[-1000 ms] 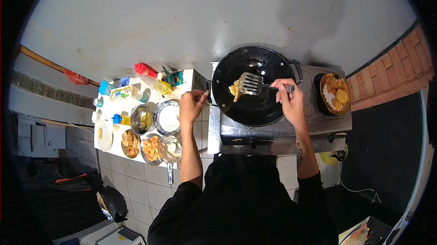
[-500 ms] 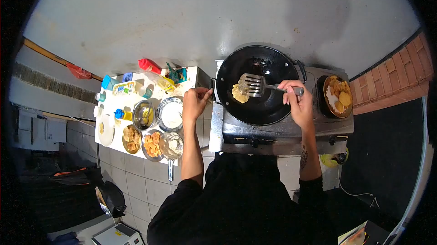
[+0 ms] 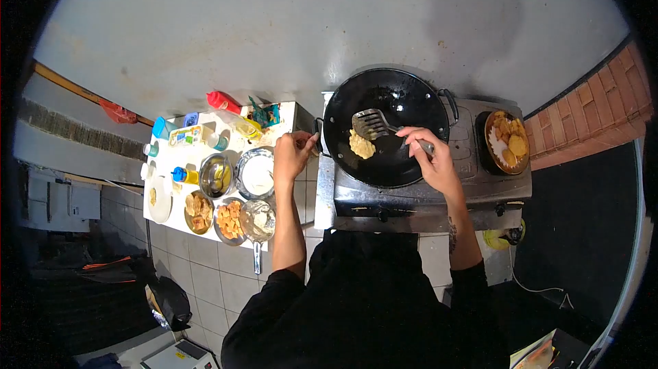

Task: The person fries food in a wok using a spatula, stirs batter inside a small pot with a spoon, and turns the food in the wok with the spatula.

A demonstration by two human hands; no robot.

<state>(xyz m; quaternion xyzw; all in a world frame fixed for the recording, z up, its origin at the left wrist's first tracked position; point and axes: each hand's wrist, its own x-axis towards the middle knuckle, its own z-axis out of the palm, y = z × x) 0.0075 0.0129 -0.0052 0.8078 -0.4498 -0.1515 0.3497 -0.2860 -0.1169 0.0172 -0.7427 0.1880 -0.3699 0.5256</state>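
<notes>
A black wok with two side handles sits on the stove. In its lower left part lies a pale, lumpy battered piece of food. My right hand is closed around the handle of a slotted metal spatula, whose head touches the upper edge of the food. My left hand has its fingers pinched on the wok's left handle, partly covering it.
The steel stove also bears a brown plate of fried food on the right. The white table on the left holds a bowl of white powder, a bowl of orange chunks, a saucepan and several bottles.
My right hand has moved slightly left and down with the spatula. The spatula's head has shifted up and left, showing more of the food. My left hand has stayed at the wok's handle.
</notes>
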